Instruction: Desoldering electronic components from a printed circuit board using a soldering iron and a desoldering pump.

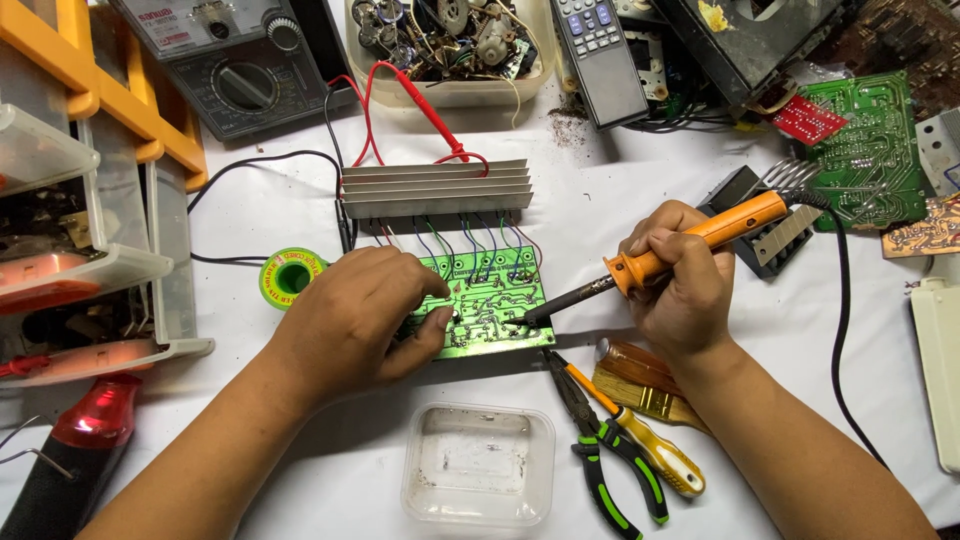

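Note:
A green circuit board point(495, 300) lies at the middle of the white table, wired to a grey finned heat sink point(436, 187) just behind it. My left hand point(360, 315) rests on the board's left part, fingers curled and pressing down on it. My right hand point(680, 280) grips an orange-handled soldering iron point(690, 245), whose dark tip touches the board's right edge. A green spool of solder wire point(291, 277) sits left of my left hand.
Pliers with green-black grips point(600, 450), a yellow-handled screwdriver point(650, 445) and a brush point(640, 385) lie at the front right. A clear plastic tub point(480, 465) stands in front. A multimeter point(235, 60), a parts tub point(450, 50), a remote point(598, 55) and another green board point(870, 150) line the back.

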